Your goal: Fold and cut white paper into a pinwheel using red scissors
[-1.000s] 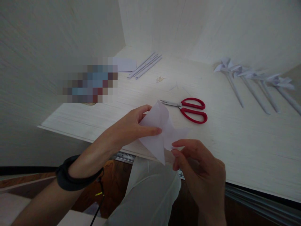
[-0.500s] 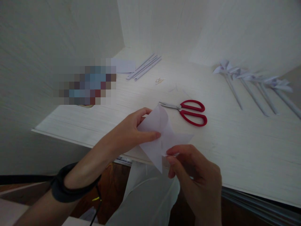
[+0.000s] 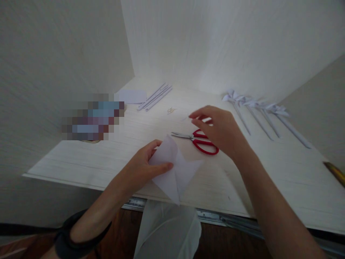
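Note:
My left hand (image 3: pixel 144 163) pinches a folded white paper piece (image 3: pixel 175 169) between thumb and fingers, holding it just above the near edge of the pale wooden table (image 3: pixel 269 172). My right hand (image 3: pixel 218 131) hovers over the table farther back, fingers spread and holding nothing. It partly covers the red-handled scissors (image 3: pixel 201 141), whose blades point left. A small pale pin or clip (image 3: pixel 170 110) lies beyond the scissors.
Several finished white paper pinwheels (image 3: pixel 253 108) on sticks lie at the back right. A bundle of paper sticks (image 3: pixel 155 96) and a white paper sheet (image 3: pixel 132 96) sit at the back left. White walls enclose the table. A yellowish object (image 3: pixel 335 172) shows at the right edge.
My right hand let go of the paper and moved up and away over the scissors. The left hand keeps hold of the paper. The view shifted, so everything sits lower in frame.

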`<state>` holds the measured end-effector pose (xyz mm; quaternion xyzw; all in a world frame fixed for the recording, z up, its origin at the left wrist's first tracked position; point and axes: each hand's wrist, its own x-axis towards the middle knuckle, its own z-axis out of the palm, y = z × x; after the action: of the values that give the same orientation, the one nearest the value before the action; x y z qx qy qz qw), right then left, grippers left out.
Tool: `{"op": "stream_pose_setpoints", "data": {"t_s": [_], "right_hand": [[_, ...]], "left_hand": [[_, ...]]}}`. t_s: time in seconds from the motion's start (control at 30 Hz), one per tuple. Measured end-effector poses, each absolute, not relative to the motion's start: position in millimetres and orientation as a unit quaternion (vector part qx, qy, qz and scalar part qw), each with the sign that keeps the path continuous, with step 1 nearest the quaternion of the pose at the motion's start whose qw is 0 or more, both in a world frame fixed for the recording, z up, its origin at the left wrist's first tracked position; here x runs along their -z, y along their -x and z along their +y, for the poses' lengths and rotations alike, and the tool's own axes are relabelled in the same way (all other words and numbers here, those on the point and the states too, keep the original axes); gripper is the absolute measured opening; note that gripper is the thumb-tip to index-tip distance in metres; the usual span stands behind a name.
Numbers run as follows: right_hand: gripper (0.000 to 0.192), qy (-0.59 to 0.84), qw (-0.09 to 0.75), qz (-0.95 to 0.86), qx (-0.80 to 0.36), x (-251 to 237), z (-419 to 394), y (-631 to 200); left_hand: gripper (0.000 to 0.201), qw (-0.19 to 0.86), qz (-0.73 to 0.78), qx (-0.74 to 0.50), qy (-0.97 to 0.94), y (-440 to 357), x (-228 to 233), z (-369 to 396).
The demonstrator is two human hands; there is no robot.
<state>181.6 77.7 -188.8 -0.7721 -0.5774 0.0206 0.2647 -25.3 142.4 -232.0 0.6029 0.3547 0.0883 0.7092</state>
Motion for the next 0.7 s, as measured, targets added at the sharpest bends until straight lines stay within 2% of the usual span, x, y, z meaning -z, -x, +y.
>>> {"op": "stream_pose_setpoints", "data": {"t_s": [0.07, 0.2, 0.47, 0.7], "right_hand": [[0.024, 0.767, 0.214, -0.605, -0.028, 201.3, 119.9, -194.8], [0.041, 0.745, 0.189, -0.637, -0.054, 229.9, 178.1, -198.9], [0.024, 0.736, 0.196, -0.643, -0.083, 248.1, 191.9, -181.2], [0.012, 0.636, 0.212, -0.717, -0.191, 233.9, 154.8, -152.9]], "left_hand": [[0.041, 0.707, 0.356, -0.09, -0.604, 24.6, 231.6, 141.5], [0.039, 0.698, 0.353, -0.092, -0.617, 24.1, 229.8, 141.0], [0.038, 0.686, 0.34, -0.095, -0.636, 24.5, 232.3, 143.3], [0.034, 0.671, 0.336, -0.094, -0.654, 25.0, 232.0, 141.0]]}}
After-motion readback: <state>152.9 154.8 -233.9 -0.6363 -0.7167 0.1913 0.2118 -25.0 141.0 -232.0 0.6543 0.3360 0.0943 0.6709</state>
